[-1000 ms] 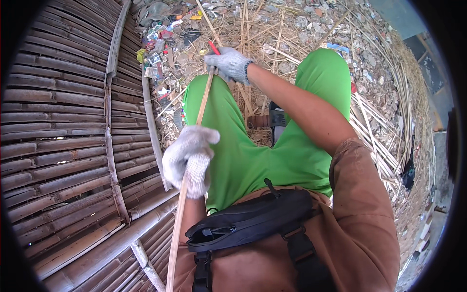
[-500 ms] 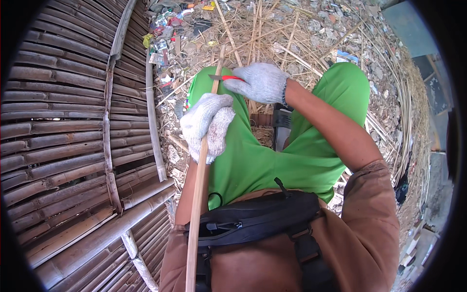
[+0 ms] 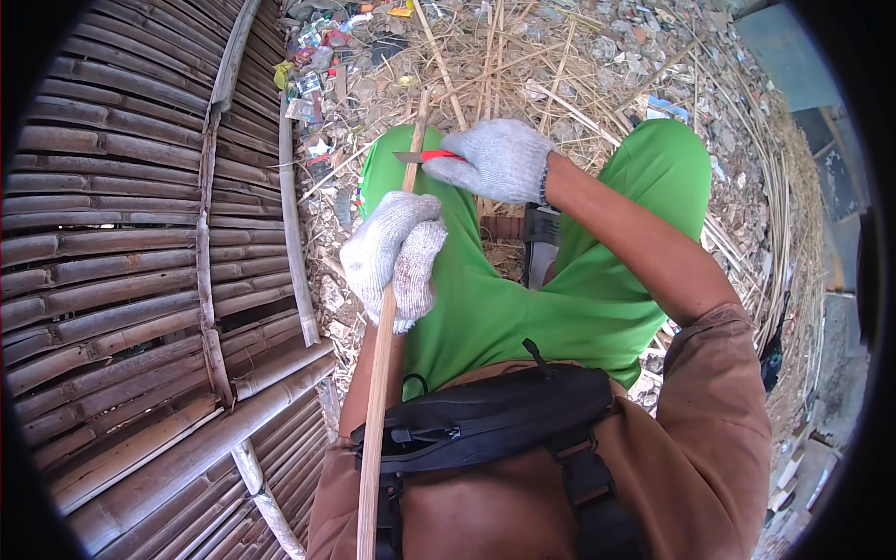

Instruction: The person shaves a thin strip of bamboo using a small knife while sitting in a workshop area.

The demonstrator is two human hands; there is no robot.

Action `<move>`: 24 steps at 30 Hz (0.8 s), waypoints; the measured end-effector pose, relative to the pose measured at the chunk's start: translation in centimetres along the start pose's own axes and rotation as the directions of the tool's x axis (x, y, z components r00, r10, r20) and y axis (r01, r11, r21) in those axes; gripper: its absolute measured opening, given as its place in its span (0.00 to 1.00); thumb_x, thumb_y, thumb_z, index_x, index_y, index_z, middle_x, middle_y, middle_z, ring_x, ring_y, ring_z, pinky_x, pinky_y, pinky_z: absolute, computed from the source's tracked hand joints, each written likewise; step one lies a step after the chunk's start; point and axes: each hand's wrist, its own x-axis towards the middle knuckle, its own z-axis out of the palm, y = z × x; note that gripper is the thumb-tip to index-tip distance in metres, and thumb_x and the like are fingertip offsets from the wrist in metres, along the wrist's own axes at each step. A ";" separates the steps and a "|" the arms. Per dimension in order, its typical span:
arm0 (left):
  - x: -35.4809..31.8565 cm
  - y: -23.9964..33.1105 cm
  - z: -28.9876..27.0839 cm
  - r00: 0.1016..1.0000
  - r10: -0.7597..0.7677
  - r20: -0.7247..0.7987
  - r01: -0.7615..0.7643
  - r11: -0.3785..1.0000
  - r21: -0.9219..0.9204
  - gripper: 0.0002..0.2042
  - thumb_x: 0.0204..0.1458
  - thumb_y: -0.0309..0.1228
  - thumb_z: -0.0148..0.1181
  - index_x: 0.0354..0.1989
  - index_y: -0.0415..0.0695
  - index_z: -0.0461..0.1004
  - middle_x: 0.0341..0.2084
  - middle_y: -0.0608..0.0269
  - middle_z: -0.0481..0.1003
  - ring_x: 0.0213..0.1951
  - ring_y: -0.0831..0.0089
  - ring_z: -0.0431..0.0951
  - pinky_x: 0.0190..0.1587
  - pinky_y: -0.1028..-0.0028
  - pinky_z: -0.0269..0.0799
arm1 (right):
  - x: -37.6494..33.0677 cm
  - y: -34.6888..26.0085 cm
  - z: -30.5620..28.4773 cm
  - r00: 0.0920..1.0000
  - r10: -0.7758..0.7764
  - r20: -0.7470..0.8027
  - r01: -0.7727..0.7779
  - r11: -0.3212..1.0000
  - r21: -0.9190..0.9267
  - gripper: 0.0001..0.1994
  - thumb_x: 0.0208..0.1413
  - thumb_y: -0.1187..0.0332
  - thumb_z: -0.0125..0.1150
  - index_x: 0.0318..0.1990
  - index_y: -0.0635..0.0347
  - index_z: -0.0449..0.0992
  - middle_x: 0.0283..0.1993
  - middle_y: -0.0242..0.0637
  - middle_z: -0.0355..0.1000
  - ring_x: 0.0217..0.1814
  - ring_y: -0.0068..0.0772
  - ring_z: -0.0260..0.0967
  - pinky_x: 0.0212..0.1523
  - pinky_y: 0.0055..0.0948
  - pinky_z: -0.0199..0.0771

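Note:
I sit with green trousers and both hands in white knit gloves. My left hand grips a long thin bamboo strip that runs from the lower edge up past my left knee to its tip. My right hand holds a small knife with a red handle. Its blade lies against the strip just above my left hand. A black waist bag crosses my brown shirt.
A woven bamboo panel fills the left side, with loose bamboo slats along its edge. The ground ahead is covered in dry bamboo slivers, rubble and litter. A dark tool lies between my knees.
My left hand has slid up the strip toward the knife. My right hand with the knife has drawn back closer to my knee, and the strip has shifted toward me.

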 end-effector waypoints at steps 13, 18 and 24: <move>-0.1 0.4 -0.1 0.998 0.065 -0.017 -0.065 0.998 0.006 0.13 0.62 0.30 0.65 0.46 0.29 0.81 0.35 0.47 0.84 0.31 0.65 0.85 0.40 0.66 0.83 | 0.4 1.3 0.3 0.996 -0.076 0.045 0.075 0.996 0.039 0.33 0.72 0.34 0.44 0.47 0.54 0.84 0.39 0.55 0.81 0.44 0.63 0.80 0.48 0.57 0.78; -0.5 0.3 -0.3 0.997 0.076 -0.012 -0.075 0.996 0.051 0.13 0.63 0.30 0.64 0.46 0.29 0.81 0.32 0.48 0.84 0.31 0.64 0.85 0.40 0.65 0.82 | 1.2 1.2 0.0 0.998 -0.023 0.052 0.023 1.000 0.015 0.34 0.72 0.34 0.43 0.48 0.54 0.84 0.39 0.55 0.81 0.44 0.63 0.80 0.48 0.57 0.78; -0.3 2.3 0.1 0.997 0.066 -0.032 -0.068 0.996 -0.054 0.13 0.61 0.30 0.66 0.45 0.30 0.81 0.30 0.48 0.83 0.31 0.63 0.84 0.40 0.65 0.82 | 1.9 3.0 -0.2 0.999 0.051 0.011 -0.051 0.998 -0.032 0.34 0.72 0.33 0.42 0.48 0.54 0.84 0.40 0.54 0.82 0.45 0.63 0.80 0.49 0.57 0.78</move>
